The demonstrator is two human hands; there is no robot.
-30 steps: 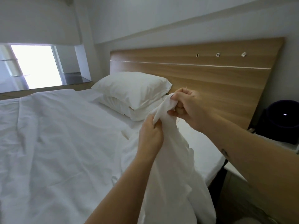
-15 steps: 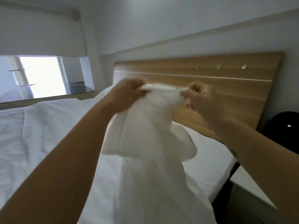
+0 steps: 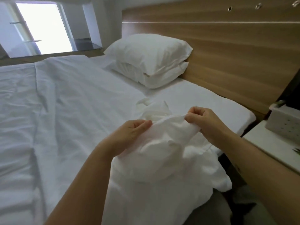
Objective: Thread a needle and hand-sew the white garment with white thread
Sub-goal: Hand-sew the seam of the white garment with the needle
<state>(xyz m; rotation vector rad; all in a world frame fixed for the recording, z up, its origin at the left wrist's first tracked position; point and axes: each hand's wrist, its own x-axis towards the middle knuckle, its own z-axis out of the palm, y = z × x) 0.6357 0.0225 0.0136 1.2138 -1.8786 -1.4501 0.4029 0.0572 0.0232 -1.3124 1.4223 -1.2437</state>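
The white garment (image 3: 164,153) lies bunched low over the bed's near right side, its lower folds spilling toward me. My left hand (image 3: 131,132) pinches its top edge on the left. My right hand (image 3: 204,122) pinches the same edge on the right, so a short span of cloth stretches between them. No needle or thread can be made out in either hand.
A white bed (image 3: 61,111) fills the left and centre, with two stacked pillows (image 3: 151,59) against a wooden headboard (image 3: 227,54). A white bedside table (image 3: 272,146) with a pale box (image 3: 287,125) stands at the right. A bright window (image 3: 43,26) is at the far left.
Both hands have come down from headboard height to just above the bed with the garment still held. The view has tilted down.
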